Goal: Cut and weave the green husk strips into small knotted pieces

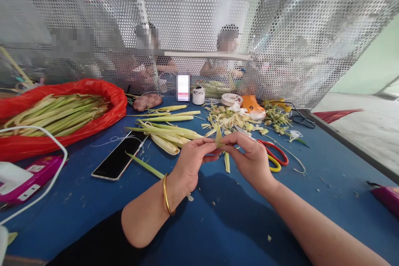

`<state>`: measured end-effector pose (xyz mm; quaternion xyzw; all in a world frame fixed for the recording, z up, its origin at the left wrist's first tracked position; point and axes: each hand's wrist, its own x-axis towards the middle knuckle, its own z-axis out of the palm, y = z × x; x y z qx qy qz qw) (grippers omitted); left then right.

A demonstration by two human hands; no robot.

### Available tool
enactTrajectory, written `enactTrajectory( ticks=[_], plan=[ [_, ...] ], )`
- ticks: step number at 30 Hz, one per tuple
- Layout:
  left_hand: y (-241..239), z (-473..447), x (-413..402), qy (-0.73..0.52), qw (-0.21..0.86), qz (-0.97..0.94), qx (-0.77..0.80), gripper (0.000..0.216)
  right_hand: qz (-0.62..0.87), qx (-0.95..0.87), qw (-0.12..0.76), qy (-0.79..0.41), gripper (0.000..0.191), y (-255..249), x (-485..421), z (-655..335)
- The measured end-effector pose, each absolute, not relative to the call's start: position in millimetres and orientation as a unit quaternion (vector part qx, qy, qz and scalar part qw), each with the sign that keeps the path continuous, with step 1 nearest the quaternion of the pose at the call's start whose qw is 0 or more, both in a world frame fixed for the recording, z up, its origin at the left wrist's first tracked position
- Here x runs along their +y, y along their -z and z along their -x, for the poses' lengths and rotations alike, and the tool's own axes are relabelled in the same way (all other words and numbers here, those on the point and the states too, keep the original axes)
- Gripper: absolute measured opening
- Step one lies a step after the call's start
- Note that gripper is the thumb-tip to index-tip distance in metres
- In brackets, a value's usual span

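Observation:
Both hands meet at the middle of the view, above the blue table. My left hand [195, 156], with a gold bangle at the wrist, pinches a small folded piece of pale green leaf [218, 136]. My right hand [249, 160] pinches the same piece from the other side, its fingertips close to the left ones. One tip of the leaf points up between the fingers. Just beyond my right hand lie scissors [274, 156] with red and yellow handles, their blades partly hidden. Several long pale leaves [168, 133] lie beyond my left hand.
A red bag [116, 110] of long leaf strips stands at left, near a dark phone [120, 158] and a purple power strip [34, 178]. Leaf scraps [218, 114], a tape roll [231, 99] and a lit phone [183, 88] are farther back, before a perforated metal screen [199, 20].

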<state>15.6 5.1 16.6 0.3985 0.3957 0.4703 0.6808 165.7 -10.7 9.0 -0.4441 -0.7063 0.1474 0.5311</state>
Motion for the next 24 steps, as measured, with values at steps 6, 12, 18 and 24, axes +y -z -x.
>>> enactTrajectory(
  ticks=[6,12,18,24],
  plan=[
    [-18,-17,5,-0.472,0.652,-0.421,0.418,0.013,0.416,-0.711,0.535,-0.186,0.009,-10,-9,-166],
    [-12,-22,1,-0.531,0.518,-0.514,0.431,0.012,0.460,-0.642,0.565,-0.239,0.004,-9,-13,-162],
    [-7,-22,1,-0.534,0.517,-0.521,0.420,0.012,0.487,-0.590,0.572,-0.295,0.014,-14,-14,-160],
    [-9,-22,1,-0.498,0.519,-0.562,0.408,0.009,0.485,-0.581,0.574,-0.313,0.020,-15,-10,-163]
  ],
)
